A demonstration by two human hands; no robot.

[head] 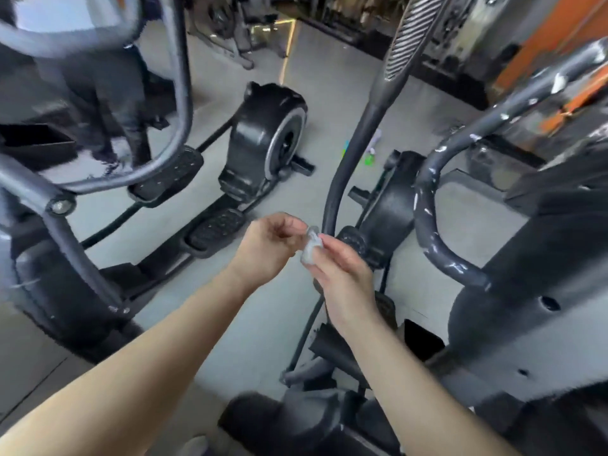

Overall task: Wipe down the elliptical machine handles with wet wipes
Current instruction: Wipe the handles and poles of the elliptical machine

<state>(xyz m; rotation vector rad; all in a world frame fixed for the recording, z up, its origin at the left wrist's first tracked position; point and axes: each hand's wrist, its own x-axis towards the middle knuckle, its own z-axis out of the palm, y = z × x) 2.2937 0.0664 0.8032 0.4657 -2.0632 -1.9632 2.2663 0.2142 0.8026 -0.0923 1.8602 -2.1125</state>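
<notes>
A small crumpled wet wipe (311, 245) sits between my two hands at mid-frame. My right hand (342, 274) pinches it with its fingertips. My left hand (269, 246) is curled, its fingertips at the wipe's upper edge; whether they grip it is unclear. Just behind the wipe rises the long dark moving handle (358, 133) of the elliptical, with a ribbed grip (411, 31) at its top. To the right curves a fixed handle (431, 199), its dark coating chipped with white flecks.
A second elliptical (263, 139) with pedals and a flywheel cover stands to the left, its grey handle tubes (177, 93) close by. A person's legs (108, 103) stand at upper left. A green spray bottle (370, 158) lies on the grey floor. An orange frame (559, 34) is at upper right.
</notes>
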